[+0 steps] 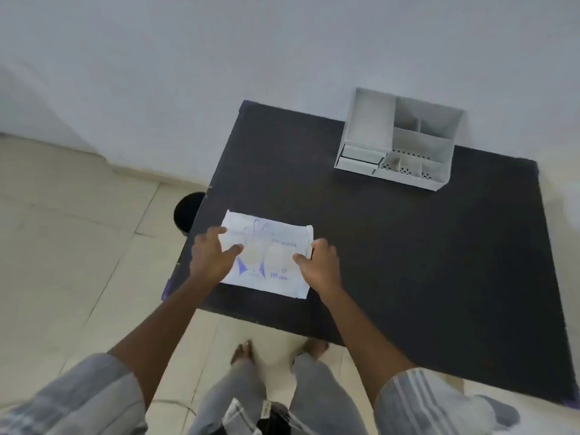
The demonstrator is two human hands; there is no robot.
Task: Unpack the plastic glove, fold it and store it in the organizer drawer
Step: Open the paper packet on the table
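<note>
Near the front left edge of a dark table (408, 246) lies a flat white glove packet (266, 265), printed in blue with a hand outline, the word "GLOVES" and "100". It rests flat on the tabletop, its corners slightly curled.

It looks thin, light and floppy, likely a slippery plastic film that would slide on the surface and crumple when pinched. Pinning one side while lifting or tearing an edge seems the sensible hold; the gloves inside are probably flimsier and apt to cling together.

Both bare hands sit on the packet. The left hand (212, 255) rests at its left edge, fingers spread and thumb laid on top, pressing rather than gripping. The right hand (320, 262) pinches the right edge between thumb and curled fingers.

Well apart, at the table's far side against a pale wall (219, 73), stands a white desk organizer (398, 139) with open compartments and a small drawer (361, 158) at its lower left, which appears slightly open. Below, a tiled floor (78, 262) and the person's bare feet are visible.
</note>
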